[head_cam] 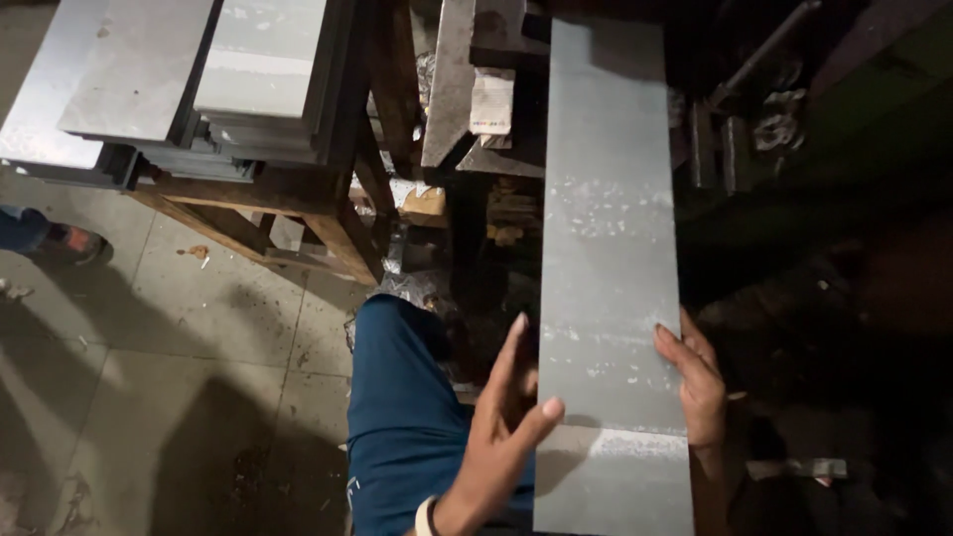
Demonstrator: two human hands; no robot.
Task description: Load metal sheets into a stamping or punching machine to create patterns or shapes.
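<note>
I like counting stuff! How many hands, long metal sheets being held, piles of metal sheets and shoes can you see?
Hands: 2, the left hand and right hand
Held metal sheet: 1
Piles of metal sheets: 1
Shoes: 1
Total: 5

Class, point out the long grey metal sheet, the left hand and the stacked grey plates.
long grey metal sheet (608, 248), head view, middle face
left hand (504, 405), head view, palm
stacked grey plates (149, 69), head view, top plate
</note>
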